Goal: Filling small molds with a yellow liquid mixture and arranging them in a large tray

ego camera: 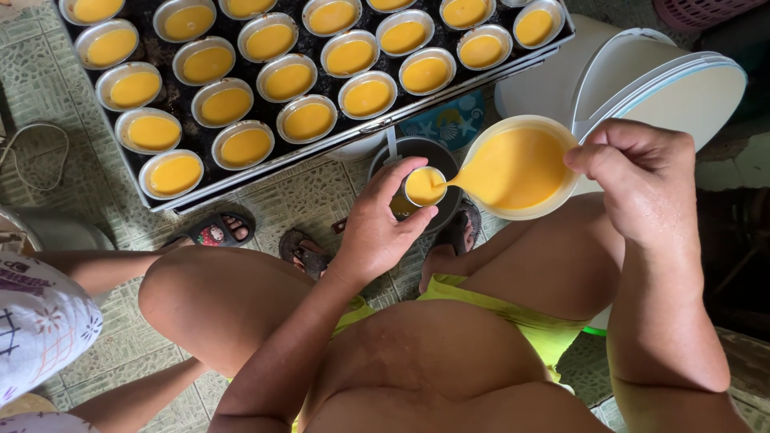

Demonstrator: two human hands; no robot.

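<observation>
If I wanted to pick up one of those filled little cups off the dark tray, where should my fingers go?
Grip a filled cup by its pale rim, from straight above, with fingertips on opposite sides of it. The yellow liquid sits close to the brim, so it likely has to stay level. The cups stand close together on the tray, leaving little room for a sideways reach. The front-row cups near the tray edge look easiest.

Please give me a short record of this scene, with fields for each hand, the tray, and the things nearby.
left hand: holds a small round tin over a dark pot
right hand: tilts a pale jug; orange batter runs from its spout into the tin
tray: dark, on the tiled floor, with rows of filled tins
nearby: white bucket with lids; sandals; another person's leg at the left edge
</observation>
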